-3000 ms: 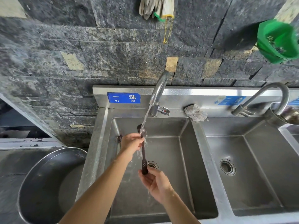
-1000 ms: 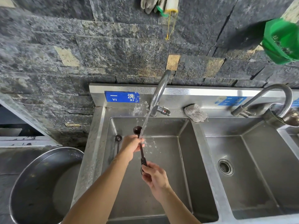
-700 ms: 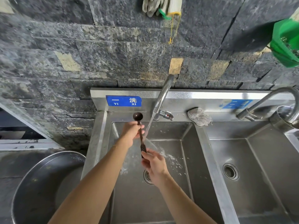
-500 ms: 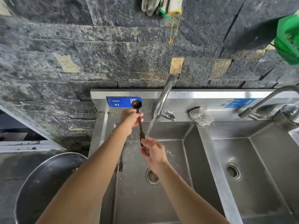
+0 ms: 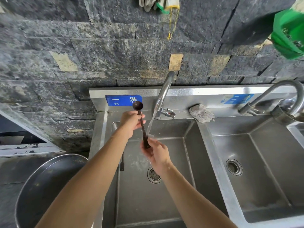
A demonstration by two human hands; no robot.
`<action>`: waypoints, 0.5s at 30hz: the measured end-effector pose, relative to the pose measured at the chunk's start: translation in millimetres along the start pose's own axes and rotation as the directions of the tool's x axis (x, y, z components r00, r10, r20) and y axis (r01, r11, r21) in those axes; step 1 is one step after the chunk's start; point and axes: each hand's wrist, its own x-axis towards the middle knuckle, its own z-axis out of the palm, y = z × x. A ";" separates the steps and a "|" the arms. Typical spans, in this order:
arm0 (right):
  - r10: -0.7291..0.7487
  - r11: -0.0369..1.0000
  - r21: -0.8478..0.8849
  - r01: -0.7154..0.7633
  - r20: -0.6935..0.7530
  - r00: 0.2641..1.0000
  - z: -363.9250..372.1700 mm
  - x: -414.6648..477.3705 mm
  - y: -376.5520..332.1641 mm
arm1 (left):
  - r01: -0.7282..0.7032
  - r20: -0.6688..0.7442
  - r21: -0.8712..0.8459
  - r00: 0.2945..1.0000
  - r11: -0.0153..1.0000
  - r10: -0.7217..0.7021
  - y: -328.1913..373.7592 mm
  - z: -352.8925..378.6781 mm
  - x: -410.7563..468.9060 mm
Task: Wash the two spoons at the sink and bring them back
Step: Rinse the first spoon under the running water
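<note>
A dark brown spoon (image 5: 141, 122) stands nearly upright over the left sink basin (image 5: 174, 155), its bowl on top in front of the blue label. My left hand (image 5: 130, 123) grips its upper handle just below the bowl. My right hand (image 5: 157, 153) holds the lower end of the handle. Water (image 5: 150, 126) runs from the tap (image 5: 162, 96) onto the lower handle and my right fingers. A second dark spoon (image 5: 122, 163) lies against the basin's left wall, mostly hidden behind my left forearm.
A second basin (image 5: 256, 162) with its own curved tap (image 5: 279, 89) lies to the right. A grey cloth (image 5: 201, 112) rests on the back ledge. A large steel bowl (image 5: 32, 186) sits at lower left. A green strainer (image 5: 287, 33) and gloves (image 5: 156, 4) hang on the stone wall.
Both hands have lifted the spoon up and slightly left, so its bowl is above the water stream. The stream now strikes the lower handle rather than the part near my left hand.
</note>
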 end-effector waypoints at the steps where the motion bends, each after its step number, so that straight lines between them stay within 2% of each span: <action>1: 0.015 1.000 0.004 -0.015 -0.011 1.000 -6.0 -4.3 3.5 | 0.011 0.010 0.007 1.000 1.000 -0.011 -7.5 -0.4 -4.4; 7: 0.103 0.994 -0.023 -0.105 -0.067 0.992 -39.4 -33.0 19.2 | 0.081 0.044 -0.039 0.996 0.996 -0.079 -52.1 -3.2 -32.4; 15: 0.188 0.976 -0.098 -0.192 -0.053 0.981 -78.7 -69.3 35.1 | 0.137 0.076 -0.076 0.988 0.988 -0.132 -104.7 -16.9 -65.3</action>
